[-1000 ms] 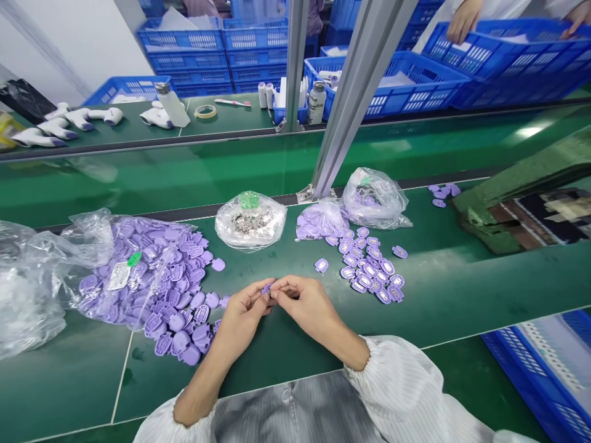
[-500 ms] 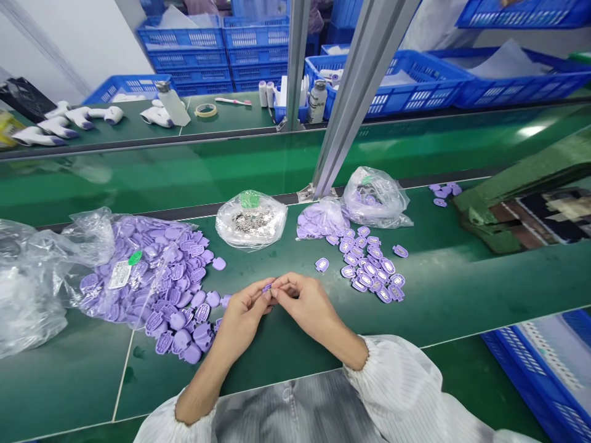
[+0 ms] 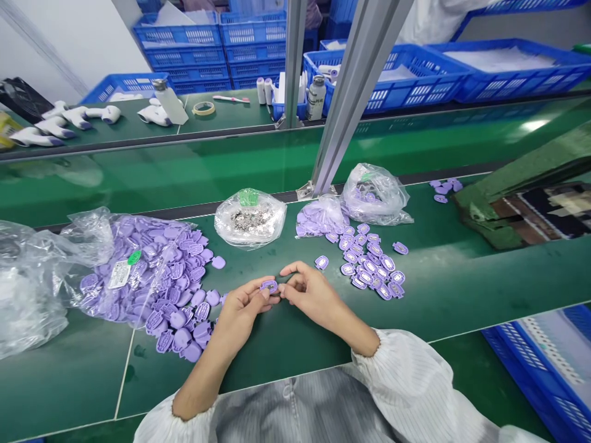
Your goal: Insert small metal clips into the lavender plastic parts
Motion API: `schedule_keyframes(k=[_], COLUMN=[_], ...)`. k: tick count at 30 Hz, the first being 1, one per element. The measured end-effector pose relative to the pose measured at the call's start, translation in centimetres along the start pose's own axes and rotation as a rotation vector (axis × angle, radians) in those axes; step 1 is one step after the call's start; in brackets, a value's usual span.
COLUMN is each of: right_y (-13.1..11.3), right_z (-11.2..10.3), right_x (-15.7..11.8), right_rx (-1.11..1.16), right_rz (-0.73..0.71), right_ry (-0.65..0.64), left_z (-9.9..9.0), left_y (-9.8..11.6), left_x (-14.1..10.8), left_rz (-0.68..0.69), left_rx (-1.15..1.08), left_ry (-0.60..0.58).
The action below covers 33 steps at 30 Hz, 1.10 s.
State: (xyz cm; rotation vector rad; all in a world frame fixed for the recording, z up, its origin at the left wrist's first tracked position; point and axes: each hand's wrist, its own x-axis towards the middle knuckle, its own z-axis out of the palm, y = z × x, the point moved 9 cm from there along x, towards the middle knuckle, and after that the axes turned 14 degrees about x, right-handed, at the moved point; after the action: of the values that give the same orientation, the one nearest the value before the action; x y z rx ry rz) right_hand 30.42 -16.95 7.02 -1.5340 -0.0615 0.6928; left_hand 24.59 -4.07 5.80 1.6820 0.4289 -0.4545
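Between thumb and fingers, my left hand holds a small purple plastic cover, its recessed side up with a metal bit in it. Just right of the cover is my right hand, thumb and curled fingers together and the index finger raised; anything tiny in that pinch is too small to make out. Left of the hands, a large heap of purple covers spills from a clear bag. To the right lies a group of purple covers with metal pieces in them. Behind my hands sits a clear bag of small metal pieces.
Two more bags of purple parts stand by the metal post. A green machine is at the right, with a few purple covers beside it. Blue crates line the back bench, and another blue crate sits low at right.
My right hand has drawn slightly right, off the purple cover, and its index finger has lifted. The cover now shows more fully in my left hand.
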Motion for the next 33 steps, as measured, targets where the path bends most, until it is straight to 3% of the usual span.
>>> schedule_keyframes(k=[7, 27, 33], right_y=[1.0, 1.9, 1.7], right_z=[1.5, 2.8, 2.5], right_x=[0.2, 0.6, 0.2], right_rx=[0.169, 0.258, 0.263], right_rz=[0.186, 0.195, 0.137], right_ry=[-0.181, -0.021, -0.102], left_z=[-0.2, -0.1, -0.1], left_y=[-0.1, 0.0, 0.0], left_x=[0.1, 0.2, 0.1], left_rz=[-0.025, -0.075, -0.06], left_rx=[-0.068, -0.102, -0.068], left_ry=[-0.032, 0.024, 0.008])
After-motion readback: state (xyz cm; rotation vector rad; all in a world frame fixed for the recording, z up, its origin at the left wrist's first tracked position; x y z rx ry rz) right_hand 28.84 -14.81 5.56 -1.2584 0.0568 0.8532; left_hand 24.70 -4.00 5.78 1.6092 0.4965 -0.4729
